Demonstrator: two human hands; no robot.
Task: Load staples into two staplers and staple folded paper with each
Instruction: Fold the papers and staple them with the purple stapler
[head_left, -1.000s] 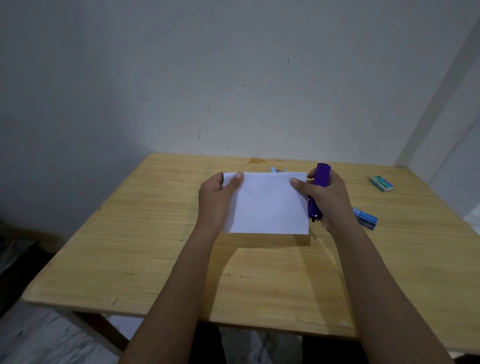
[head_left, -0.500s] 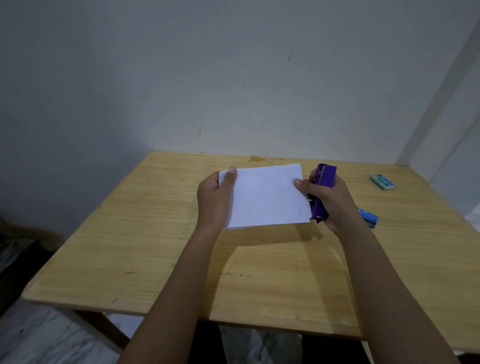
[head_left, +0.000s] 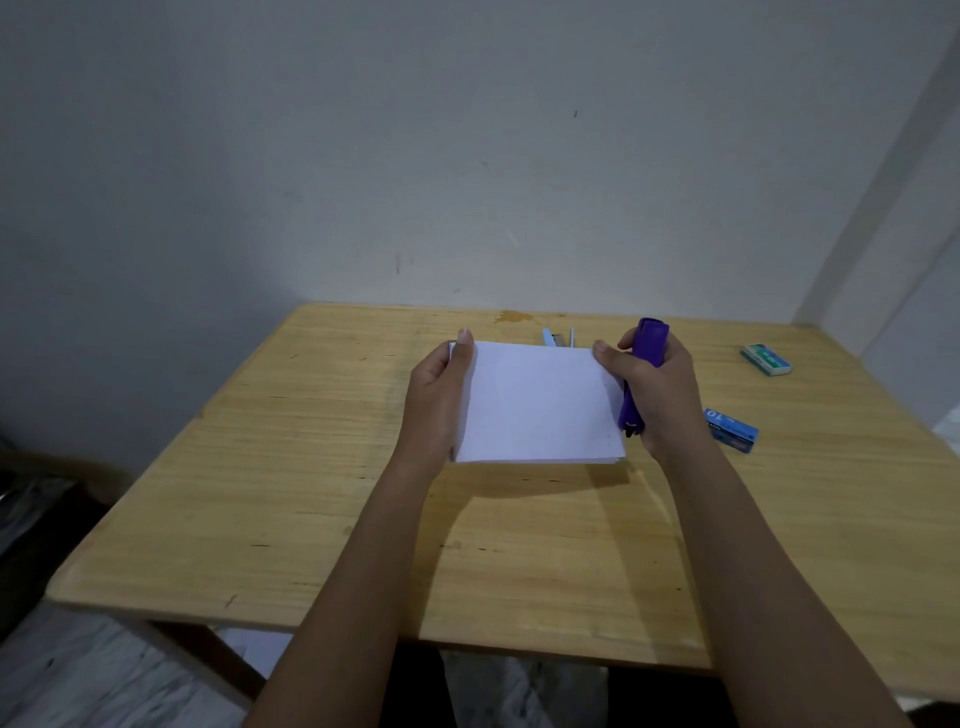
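While the pale wooden table reaches from the near edge to the far wall, a folded white sheet of paper is held over its middle. The left hand grips the paper's left edge, thumb on top. The right hand wraps round a purple plastic stapler lying along the paper's right edge, thumb on the far right corner. A blue cardboard staple box lies just right of that hand, and a green staple box lies farther off. A light blue stapler shows past the paper's far edge.
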